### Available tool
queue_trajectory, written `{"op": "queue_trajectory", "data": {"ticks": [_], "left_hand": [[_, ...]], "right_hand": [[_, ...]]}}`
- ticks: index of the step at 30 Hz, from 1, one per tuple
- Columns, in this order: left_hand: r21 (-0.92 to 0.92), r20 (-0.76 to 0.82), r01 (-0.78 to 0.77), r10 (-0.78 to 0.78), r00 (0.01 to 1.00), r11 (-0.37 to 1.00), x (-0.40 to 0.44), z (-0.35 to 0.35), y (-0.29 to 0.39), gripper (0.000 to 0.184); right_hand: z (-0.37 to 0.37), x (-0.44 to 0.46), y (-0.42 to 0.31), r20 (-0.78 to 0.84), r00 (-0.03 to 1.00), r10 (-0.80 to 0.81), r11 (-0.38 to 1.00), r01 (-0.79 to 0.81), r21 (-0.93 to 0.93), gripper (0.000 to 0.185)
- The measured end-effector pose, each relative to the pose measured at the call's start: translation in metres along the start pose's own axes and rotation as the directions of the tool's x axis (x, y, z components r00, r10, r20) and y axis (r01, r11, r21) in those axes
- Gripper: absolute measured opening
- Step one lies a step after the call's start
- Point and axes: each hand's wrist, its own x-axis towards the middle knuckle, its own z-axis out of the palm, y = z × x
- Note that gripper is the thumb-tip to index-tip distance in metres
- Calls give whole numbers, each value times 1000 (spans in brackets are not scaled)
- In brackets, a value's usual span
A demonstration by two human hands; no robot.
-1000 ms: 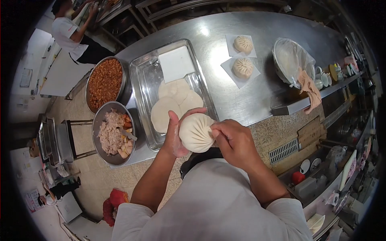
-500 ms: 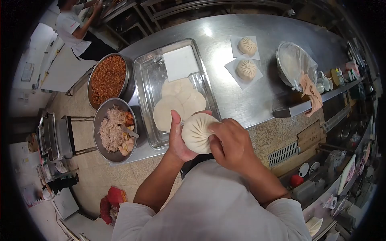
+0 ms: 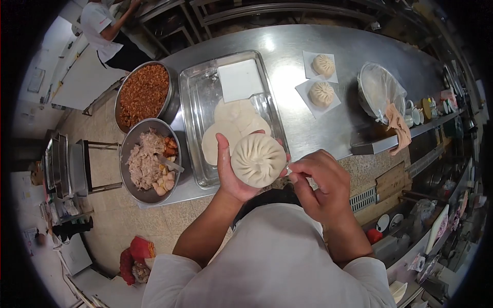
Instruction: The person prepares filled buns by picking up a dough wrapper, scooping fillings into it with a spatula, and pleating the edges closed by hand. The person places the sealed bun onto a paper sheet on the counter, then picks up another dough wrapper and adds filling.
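A pleated dough bun (image 3: 258, 160) rests in my left hand (image 3: 233, 186), its gathered top facing up. My left fingers curl around the far side and the thumb stands along its left edge. Just right of the bun and apart from it, my right hand (image 3: 324, 187) is pinched closed, with a small pale bit, seemingly dough, at the fingertips. Beyond the bun, flat round dough wrappers (image 3: 221, 139) overlap in a metal tray (image 3: 191, 120), partly hidden by my left hand. White paper squares (image 3: 240, 81) lie at the tray's far end.
Two pleated buns (image 3: 322, 94) sit on papers on the steel table (image 3: 344, 126). Left of the tray are a bowl of reddish filling (image 3: 143, 96) and a bowl of pale meat filling (image 3: 145, 159) with a utensil. A plastic-covered bowl (image 3: 377, 90) stands right. A co-worker (image 3: 105, 33) stands far left.
My right hand has come off the top of the bun and moved right, uncovering the gathered centre. The bun stays in my left hand. The camera view has shifted slightly.
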Motion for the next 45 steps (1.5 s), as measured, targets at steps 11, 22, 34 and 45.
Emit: {"op": "queue_trajectory", "data": {"ticks": [11, 22, 34, 45], "left_hand": [[88, 84, 74, -82, 993, 993, -15, -18, 24, 98], [80, -46, 198, -194, 980, 977, -32, -20, 45, 94], [44, 9, 141, -141, 990, 989, -21, 4, 7, 93], [116, -105, 14, -2, 995, 993, 22, 24, -69, 93]], "right_hand": [[56, 5, -11, 127, 989, -82, 967, 110, -232, 30], [64, 14, -26, 315, 940, -132, 898, 248, -364, 24], [28, 8, -3, 85, 949, -304, 894, 315, -318, 23], [-42, -3, 50, 135, 906, -400, 877, 422, -232, 24]]}}
